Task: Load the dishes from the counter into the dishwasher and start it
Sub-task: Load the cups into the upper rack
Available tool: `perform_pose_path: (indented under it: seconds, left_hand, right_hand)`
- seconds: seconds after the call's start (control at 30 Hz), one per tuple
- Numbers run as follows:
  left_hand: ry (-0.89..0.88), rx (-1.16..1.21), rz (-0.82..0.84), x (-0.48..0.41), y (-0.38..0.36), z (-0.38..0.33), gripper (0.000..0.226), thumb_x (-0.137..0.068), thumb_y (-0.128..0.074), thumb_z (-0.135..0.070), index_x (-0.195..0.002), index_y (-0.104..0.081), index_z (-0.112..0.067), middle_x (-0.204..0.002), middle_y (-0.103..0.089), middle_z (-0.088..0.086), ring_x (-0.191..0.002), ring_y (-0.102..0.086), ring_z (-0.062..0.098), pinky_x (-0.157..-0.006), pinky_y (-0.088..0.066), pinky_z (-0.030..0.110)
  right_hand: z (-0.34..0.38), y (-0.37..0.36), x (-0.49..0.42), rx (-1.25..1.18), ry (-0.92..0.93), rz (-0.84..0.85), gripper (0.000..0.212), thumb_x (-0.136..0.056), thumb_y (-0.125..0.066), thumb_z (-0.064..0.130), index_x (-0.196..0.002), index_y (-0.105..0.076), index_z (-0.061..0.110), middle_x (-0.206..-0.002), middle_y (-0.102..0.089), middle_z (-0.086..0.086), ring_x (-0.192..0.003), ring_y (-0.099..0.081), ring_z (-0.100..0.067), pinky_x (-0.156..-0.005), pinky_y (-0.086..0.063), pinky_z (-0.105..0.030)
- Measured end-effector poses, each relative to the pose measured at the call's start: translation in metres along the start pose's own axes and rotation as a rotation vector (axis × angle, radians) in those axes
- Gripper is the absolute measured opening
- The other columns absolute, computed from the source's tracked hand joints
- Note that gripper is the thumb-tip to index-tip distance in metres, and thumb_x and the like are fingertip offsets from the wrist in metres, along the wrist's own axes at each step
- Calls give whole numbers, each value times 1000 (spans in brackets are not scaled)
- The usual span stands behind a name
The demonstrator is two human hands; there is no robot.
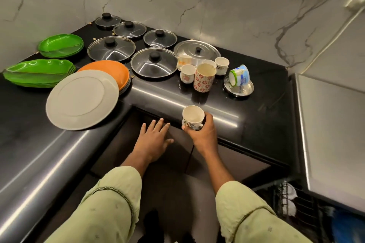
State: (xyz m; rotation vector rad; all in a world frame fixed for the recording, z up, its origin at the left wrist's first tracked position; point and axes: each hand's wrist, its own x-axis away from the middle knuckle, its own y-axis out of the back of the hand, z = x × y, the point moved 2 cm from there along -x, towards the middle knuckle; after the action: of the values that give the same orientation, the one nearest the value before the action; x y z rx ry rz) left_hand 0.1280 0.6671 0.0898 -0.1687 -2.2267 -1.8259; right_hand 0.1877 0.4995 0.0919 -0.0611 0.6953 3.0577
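My right hand (201,134) grips a small floral cup (192,117) from behind, rim up, just off the counter (256,124) edge, ready to carry. My left hand (153,138) hovers empty, fingers spread. The dishwasher rack (286,199) sits lower right, likely the cup's destination.

The left hand (153,140) reaches forward, palm down, fingers straight and spread, just short of the desk (256,116) front edge. The right hand (202,134) grips a cup (192,117) over that edge. Both forearms are bare beyond pale green sleeves (110,203).
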Motion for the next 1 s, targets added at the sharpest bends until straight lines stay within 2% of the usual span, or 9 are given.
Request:
perform_pose_path:
  seconds: [0.13,0.23,0.43,0.67,0.87,1.0]
  left_hand:
    - [-6,23,-53,47,-9,-24,65,-103,-34,-50,-159,-8,-27,-167,0,2,-153,2,23,-122,1,47]
    - [-20,12,-64,82,-17,-44,65,-104,-34,-50,-159,-9,-27,-167,0,1,-153,2,23,-122,0,47]
    - [-59,-10,-80,144,-30,-79,65,-104,-35,-50,-159,-9,-27,-167,0,0,-153,2,23,-122,1,47]
    - [-99,-42,-52,216,-69,-114,66,-103,-34,-52,-159,-9,-27,-167,1,1,-153,2,25,-121,0,49]
    - [-191,-55,11,260,-102,-175,66,-104,-33,-51,-159,-7,-26,-167,2,2,-153,3,27,-121,0,50]
    - [-251,-57,35,271,-122,-222,65,-104,-33,-50,-159,-8,-26,-167,1,2,-153,1,27,-121,-1,50]
  right_hand:
    - [-14,25,37,10,24,37,76,-65,-89,33,-129,-48,25,-121,-62,5,-108,-59,-12,-88,-53,-32]
    - [-21,42,68,4,27,38,77,-63,-89,37,-128,-48,28,-118,-64,6,-106,-62,-13,-85,-53,-30]
    - [-32,82,133,18,27,-4,76,-63,-89,38,-126,-49,25,-116,-66,4,-103,-63,-15,-78,-47,-24]
    - [-53,140,226,27,33,-43,75,-64,-89,34,-127,-49,24,-114,-63,9,-99,-59,-11,-78,-46,-23]
    - [-88,207,289,13,-49,-96,76,-63,-91,30,-127,-49,22,-111,-59,10,-103,-59,-13,-83,-48,-27]
    - [-117,254,311,39,-118,-123,79,-66,-90,27,-132,-48,18,-118,-61,5,-108,-59,-15,-86,-48,-30]
